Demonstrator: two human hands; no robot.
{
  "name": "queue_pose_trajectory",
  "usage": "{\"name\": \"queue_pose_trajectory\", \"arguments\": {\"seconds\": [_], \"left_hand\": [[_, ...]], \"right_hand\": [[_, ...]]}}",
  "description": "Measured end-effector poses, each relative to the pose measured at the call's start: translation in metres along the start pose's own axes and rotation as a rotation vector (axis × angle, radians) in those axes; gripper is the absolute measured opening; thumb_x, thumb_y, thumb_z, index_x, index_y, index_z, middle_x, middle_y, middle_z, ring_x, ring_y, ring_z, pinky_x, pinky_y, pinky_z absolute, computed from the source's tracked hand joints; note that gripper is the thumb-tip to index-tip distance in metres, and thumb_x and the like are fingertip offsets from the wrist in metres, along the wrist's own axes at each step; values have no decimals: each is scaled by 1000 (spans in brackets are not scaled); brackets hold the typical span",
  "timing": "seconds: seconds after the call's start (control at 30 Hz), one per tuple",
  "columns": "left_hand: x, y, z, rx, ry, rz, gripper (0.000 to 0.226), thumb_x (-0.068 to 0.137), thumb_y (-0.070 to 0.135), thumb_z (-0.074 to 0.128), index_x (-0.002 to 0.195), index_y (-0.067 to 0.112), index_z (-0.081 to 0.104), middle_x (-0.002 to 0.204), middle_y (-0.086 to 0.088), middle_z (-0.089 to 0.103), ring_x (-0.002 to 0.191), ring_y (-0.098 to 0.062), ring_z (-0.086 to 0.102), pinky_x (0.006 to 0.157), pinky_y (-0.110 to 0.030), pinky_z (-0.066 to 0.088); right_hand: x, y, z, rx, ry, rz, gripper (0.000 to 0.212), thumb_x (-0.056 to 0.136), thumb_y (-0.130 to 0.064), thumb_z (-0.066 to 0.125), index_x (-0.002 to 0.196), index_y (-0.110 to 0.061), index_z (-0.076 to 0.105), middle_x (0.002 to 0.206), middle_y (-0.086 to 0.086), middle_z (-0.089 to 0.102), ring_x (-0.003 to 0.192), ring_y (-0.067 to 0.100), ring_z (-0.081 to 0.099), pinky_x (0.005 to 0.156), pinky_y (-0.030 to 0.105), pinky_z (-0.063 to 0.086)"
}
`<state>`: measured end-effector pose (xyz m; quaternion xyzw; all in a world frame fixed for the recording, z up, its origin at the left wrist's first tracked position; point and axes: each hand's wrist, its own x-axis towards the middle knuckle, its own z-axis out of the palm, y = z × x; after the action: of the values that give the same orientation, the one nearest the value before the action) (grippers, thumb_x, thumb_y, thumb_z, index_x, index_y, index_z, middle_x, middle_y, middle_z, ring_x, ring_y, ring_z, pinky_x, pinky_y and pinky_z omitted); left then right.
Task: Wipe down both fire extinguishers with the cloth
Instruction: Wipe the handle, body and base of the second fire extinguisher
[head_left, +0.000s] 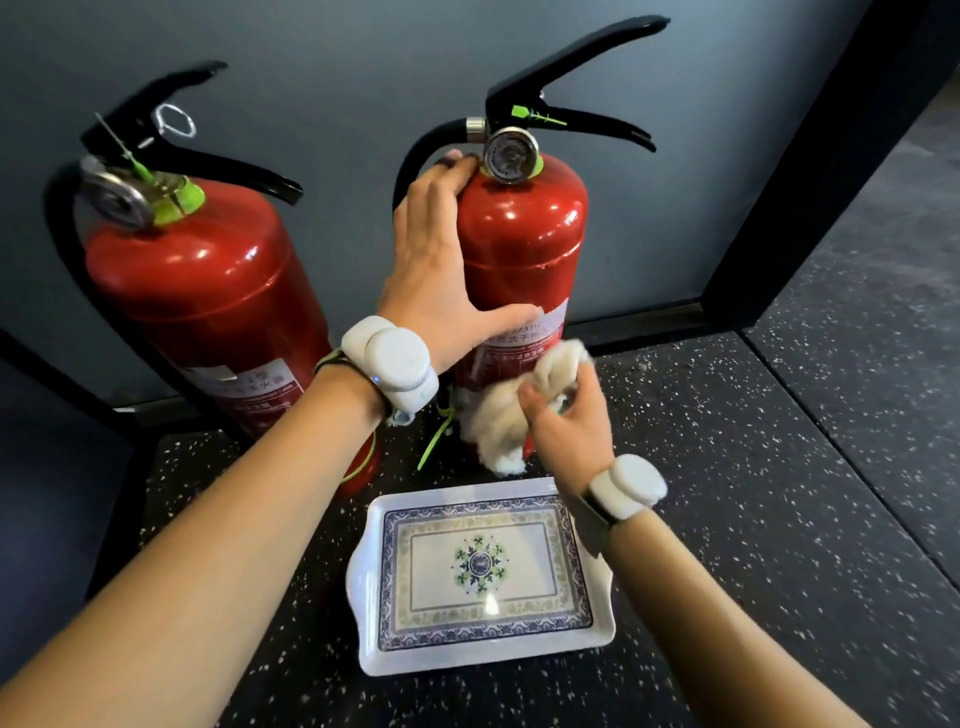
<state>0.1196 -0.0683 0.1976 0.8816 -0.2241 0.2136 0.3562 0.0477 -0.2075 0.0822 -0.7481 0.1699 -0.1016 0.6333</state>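
Two red fire extinguishers with black handles stand on the floor against a grey wall. The left extinguisher (208, 306) stands alone, untouched. My left hand (441, 260) wraps the shoulder and side of the right extinguisher (524, 234), fingers up near the pressure gauge, thumb across the label. My right hand (566, 415) grips a fluffy white cloth (498, 415) and holds it against the lower front of that right extinguisher, over the label area. Part of the cloth hangs down toward the floor.
A white rectangular tray (363, 582) with a blue and green pattern lies on the dark speckled floor just in front of the extinguishers, under my right wrist. A dark wall edge (779, 208) rises at the right. Green tag straps (436, 436) hang between the extinguishers.
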Motion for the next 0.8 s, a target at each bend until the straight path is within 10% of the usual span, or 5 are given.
{"name": "queue_pose_trajectory", "arguments": {"seconds": [0.17,0.37,0.57,0.8], "left_hand": [[-1,-1,-2,9,-9,-9,123,58,42,95,154,13,25,158,-6,25,146,-24,26,120,-29,22],[-1,0,-2,14,-13,-18,123,57,43,96,154,14,26,158,-5,26,147,-24,27,119,-29,23],[0,-1,-1,20,-9,-21,124,54,46,95,153,17,26,158,-2,26,146,-24,26,115,-27,24],[1,-5,3,24,-5,11,112,69,49,87,155,12,26,160,-7,27,147,-27,27,118,-40,31]], "right_hand": [[9,89,14,-289,-169,423,38,99,-15,63,134,-5,53,129,21,65,119,38,63,101,44,51],[18,73,21,-201,-69,495,48,95,-19,68,136,0,51,129,19,63,118,35,63,96,38,51],[10,-10,-10,293,-93,116,26,89,-26,73,111,-16,64,115,21,72,98,23,69,94,48,57],[7,-128,-29,203,-46,-432,21,96,-18,73,113,-10,65,103,2,73,94,10,70,94,33,58]]}}
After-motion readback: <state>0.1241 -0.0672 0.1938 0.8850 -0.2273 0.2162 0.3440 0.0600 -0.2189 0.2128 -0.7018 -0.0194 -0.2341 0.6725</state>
